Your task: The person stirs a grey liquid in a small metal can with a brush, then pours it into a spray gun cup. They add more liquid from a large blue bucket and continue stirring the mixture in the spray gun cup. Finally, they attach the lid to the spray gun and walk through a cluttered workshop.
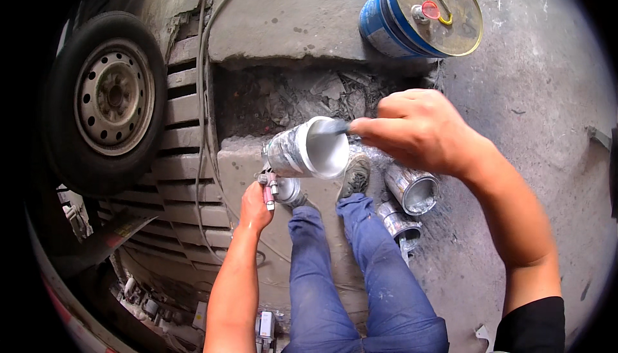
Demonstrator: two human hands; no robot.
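My left hand [254,206] is wrapped round the handle of a spray gun [269,185]. The gun's paint-smeared cup [286,151] is tilted, its white-coated mouth facing right. In my right hand [421,128] the fingers are pinched on a grey-blue brush [331,127], blurred by motion. Its tip reaches into the cup's mouth near the upper rim; most of its handle is hidden in my fingers. Below the cup, a small round can [290,191] stands on the ground by my left foot.
Right of my shoe [355,176] lie two open paint-stained cans, a larger can [412,189] and a smaller can [398,221]. A blue drum [386,25] stands beyond a debris-filled pit [302,95]. At left are a wheel [116,99], slotted floor covers [183,137] and a hose [203,83].
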